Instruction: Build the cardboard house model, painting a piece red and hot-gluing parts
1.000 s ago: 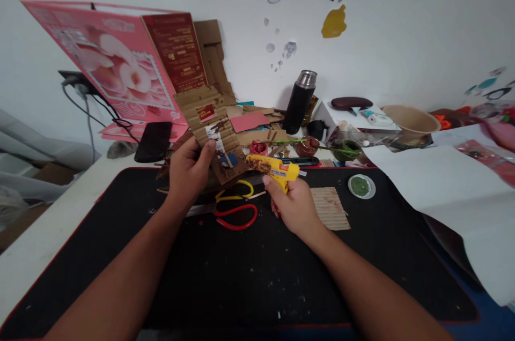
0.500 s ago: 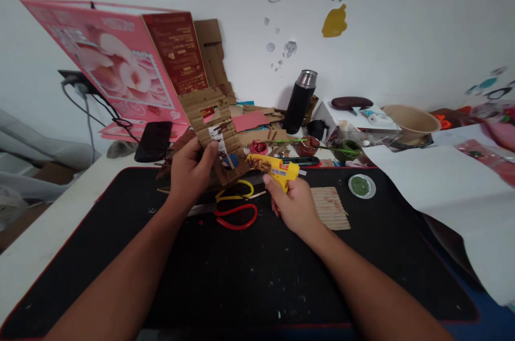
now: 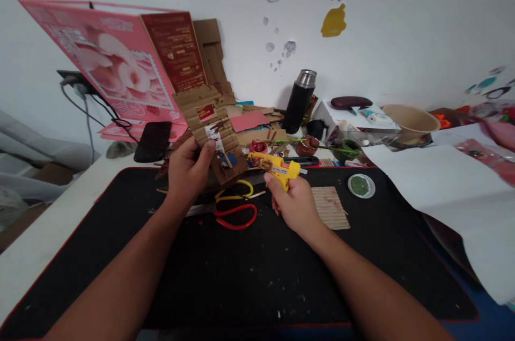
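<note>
My left hand [image 3: 189,165] is closed on a piece of corrugated cardboard [image 3: 205,118], tilted upright, with printed patches and brown stains. My right hand [image 3: 295,199] grips a yellow hot glue gun [image 3: 276,165] by its handle. The gun's stained front points left at the cardboard's lower right edge; whether its tip touches the cardboard I cannot tell. Below them a pair of scissors [image 3: 237,217] with one yellow and one red handle lies on the black mat [image 3: 241,282]. A small corrugated cardboard square [image 3: 330,208] lies right of my right hand.
A phone [image 3: 153,141] and a large pink box [image 3: 120,67] stand at the left. Behind the mat are cardboard scraps, a black thermos [image 3: 300,101], paint pots [image 3: 346,150] and a box cutter [image 3: 301,161]. A dish of green paint [image 3: 361,186] and white paper [image 3: 438,191] lie right.
The cardboard in my left hand has tilted and shifted slightly left, showing more of its red printed patch. The glue gun stays almost in place.
</note>
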Tool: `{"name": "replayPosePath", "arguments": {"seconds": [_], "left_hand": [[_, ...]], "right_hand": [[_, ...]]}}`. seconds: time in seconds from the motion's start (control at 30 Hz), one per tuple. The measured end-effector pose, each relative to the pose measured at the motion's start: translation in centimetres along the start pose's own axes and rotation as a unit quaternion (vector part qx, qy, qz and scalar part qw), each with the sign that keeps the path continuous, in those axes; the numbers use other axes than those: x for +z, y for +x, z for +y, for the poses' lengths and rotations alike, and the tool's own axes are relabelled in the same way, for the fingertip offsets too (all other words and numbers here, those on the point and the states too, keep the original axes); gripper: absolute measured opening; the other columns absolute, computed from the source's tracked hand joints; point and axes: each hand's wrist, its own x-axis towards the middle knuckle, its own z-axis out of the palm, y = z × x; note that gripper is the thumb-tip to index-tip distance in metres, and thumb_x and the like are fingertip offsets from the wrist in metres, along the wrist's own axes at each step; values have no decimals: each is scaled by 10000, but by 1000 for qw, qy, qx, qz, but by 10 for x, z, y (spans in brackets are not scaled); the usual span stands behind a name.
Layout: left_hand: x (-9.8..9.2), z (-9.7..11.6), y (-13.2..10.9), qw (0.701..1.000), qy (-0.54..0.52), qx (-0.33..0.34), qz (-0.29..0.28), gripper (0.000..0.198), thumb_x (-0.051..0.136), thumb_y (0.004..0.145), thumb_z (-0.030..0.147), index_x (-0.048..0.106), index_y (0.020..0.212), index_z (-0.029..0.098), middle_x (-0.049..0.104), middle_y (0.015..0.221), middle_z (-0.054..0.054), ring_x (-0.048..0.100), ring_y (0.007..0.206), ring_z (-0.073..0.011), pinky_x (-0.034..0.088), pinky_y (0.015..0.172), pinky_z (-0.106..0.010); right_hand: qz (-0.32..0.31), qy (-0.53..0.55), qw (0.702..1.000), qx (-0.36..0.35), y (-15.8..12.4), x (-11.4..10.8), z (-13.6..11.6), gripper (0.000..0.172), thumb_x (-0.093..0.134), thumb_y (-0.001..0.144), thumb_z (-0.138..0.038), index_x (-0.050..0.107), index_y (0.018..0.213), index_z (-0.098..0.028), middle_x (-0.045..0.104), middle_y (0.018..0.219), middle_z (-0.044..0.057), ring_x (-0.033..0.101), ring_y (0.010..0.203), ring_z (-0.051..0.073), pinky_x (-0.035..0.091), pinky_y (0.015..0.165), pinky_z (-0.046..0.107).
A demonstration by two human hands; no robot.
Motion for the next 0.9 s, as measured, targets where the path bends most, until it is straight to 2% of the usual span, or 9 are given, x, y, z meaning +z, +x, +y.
{"name": "replayPosePath", "arguments": {"seconds": [0.13,0.43,0.5,0.6,0.67,0.9], "left_hand": [[1,2,0,1000,-12,-4,3,252,653,969,461,759,972,232,796,946,-35,712,840,-208,565,756,-324],[0,0,1,1000,11,-13,11,269,636,978,481,738,955,234,759,885,-26,650,808,-206,529,722,-321],[-1,-4,2,1000,12,-21,18,289,621,991,494,712,904,234,711,819,-11,606,755,-191,501,681,-307],[-1,-8,3,999,5,-26,31,395,611,999,520,596,727,234,557,688,19,495,642,-158,421,584,-286],[-1,-9,3,999,-3,-31,29,435,613,994,534,547,686,234,499,669,25,456,617,-151,391,555,-284],[6,-2,-1,996,-59,-44,-41,401,619,974,595,651,808,231,635,764,-11,568,655,-173,489,603,-295]], "right_hand": [[-1,1,1000,-4,0,0,0,512,593,971,-590,543,593,-249,518,408,-24,527,403,144,417,478,269],[-15,14,1000,-9,-2,1,0,484,588,971,-576,552,619,-246,524,427,-20,533,430,151,395,465,262],[-26,9,999,-25,-3,2,1,491,579,981,-574,552,618,-244,520,427,-20,539,444,154,394,469,260],[-43,-2,998,-46,-5,4,2,463,585,985,-558,579,646,-242,531,444,-18,570,488,167,398,475,254],[-46,-6,998,-51,-6,5,2,454,591,983,-559,589,656,-244,541,458,-14,602,529,180,408,483,252],[-28,-7,999,-44,-6,6,3,488,591,984,-563,550,612,-250,521,446,-11,617,550,185,419,493,249]]}}
